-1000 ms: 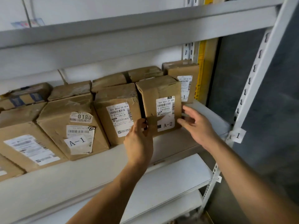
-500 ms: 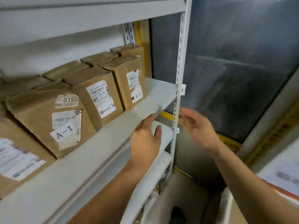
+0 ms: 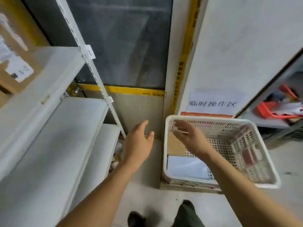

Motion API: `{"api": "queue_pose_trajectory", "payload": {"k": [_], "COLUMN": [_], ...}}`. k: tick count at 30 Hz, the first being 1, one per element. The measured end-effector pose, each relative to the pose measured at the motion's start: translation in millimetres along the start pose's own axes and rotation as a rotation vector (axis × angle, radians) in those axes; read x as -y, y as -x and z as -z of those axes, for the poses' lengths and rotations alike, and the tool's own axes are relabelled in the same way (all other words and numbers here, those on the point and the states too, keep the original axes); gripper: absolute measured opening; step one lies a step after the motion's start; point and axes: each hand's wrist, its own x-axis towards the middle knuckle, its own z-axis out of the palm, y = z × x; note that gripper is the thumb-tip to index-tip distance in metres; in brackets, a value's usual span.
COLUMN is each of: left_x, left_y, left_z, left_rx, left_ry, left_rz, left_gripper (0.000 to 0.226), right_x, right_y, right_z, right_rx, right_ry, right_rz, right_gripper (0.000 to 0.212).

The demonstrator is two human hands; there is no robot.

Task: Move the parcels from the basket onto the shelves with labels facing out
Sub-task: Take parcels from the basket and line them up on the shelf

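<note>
Brown cardboard parcel [image 3: 175, 145] flat in white perforated basket [image 3: 246, 154]

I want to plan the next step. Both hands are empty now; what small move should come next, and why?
Probably lower the right hand into the basket and grip the brown parcel. Both hands are open and hold nothing, the right one hovers just above that parcel, and the left hand hangs outside the basket. A white parcel lies beside it.

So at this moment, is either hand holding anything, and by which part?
Nothing is held: left hand and right hand are open, above the white perforated plastic basket.
</note>
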Motion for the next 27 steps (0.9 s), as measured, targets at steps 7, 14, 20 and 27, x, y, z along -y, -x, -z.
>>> {"api": "queue_pose_trajectory", "payload": {"k": [7,14,20,27], "left_x": [-58.7,-54.6,2.1,75.8], "left_y": [17.0,15.0,-3.9,-32.3], "left_z": [-109.7,-217.1,-310.9,-421.1], "left_rx": [0.220,0.416,0.582,0.646], "left_ry": [-0.050,-0.048,-0.046,-0.110], "left_rz": [0.122,0.291,0.422,0.686], "left_gripper": [0.047,0.045,0.051,0.078], "right_x": [-130.0,-233.9,-312.3,-394.8], "right_y": [25.3,26.2,11.5,-19.8], "right_z": [65.4,84.1,49.1,3.5], "right_rx": [0.052,0.133,0.177,0.196], "right_ry": [-0.031,-0.096,-0.162,-0.102], "right_rz": [-0.242,-0.467,-0.666,-0.867], "right_gripper": [0.053,0.055,0.062,0.074]}}
